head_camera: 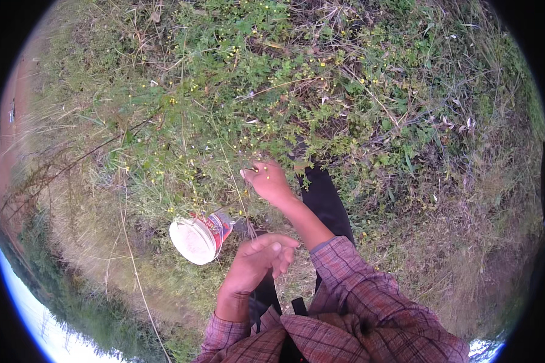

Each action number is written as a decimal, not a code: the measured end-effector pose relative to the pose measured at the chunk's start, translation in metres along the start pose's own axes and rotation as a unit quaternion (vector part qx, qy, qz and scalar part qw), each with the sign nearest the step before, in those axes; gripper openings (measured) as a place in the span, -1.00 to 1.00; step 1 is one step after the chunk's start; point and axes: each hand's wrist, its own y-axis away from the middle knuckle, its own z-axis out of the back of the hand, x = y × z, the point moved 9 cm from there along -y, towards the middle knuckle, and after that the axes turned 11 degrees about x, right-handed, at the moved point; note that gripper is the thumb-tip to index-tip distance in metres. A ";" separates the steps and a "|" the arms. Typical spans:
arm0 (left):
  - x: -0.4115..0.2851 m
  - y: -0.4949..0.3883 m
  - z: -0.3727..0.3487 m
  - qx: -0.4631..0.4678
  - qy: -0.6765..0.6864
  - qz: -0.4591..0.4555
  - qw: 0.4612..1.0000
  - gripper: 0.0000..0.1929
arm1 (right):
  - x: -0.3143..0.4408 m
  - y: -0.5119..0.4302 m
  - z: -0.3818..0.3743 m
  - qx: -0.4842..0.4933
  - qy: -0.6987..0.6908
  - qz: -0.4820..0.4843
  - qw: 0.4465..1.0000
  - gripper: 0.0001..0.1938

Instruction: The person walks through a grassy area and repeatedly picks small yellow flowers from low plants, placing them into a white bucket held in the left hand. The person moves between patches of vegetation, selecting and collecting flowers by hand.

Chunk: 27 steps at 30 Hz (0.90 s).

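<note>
Low in the middle, my left hand (260, 262) is held up before my body with its fingers curled; whether something small lies within them is hidden. Farther out, my right hand (268, 178) reaches among thin green stems with small yellow flower heads (264, 169). Its thumb and a finger come close together at a stem, but a hold on it is not clear. A plastic bucket (221, 227) with a white round top (193, 240) and a red and blue printed side leans in the grass, left of my left hand.
Dense weeds (254, 68) with yellow flowers spread ahead. Dry grass (472, 218) covers the ground on the right. A long dry stalk (134, 263) and a dark twig (104, 144) cross the left side. Reddish bare soil (11, 113) shows at the far left.
</note>
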 end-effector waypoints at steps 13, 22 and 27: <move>0.139 0.112 0.032 -0.047 0.024 0.130 0.990 -0.69 | 0.040 0.139 0.177 -0.278 -0.035 0.189 0.941 -0.86; 0.174 0.124 0.054 -0.114 0.055 0.095 0.987 -0.69 | 0.205 -0.037 0.205 -0.190 0.220 0.150 0.945 -0.64; 0.175 0.127 0.057 -0.143 0.072 0.078 0.984 -0.67 | 0.209 -0.090 0.170 -0.147 0.405 0.046 0.901 -0.53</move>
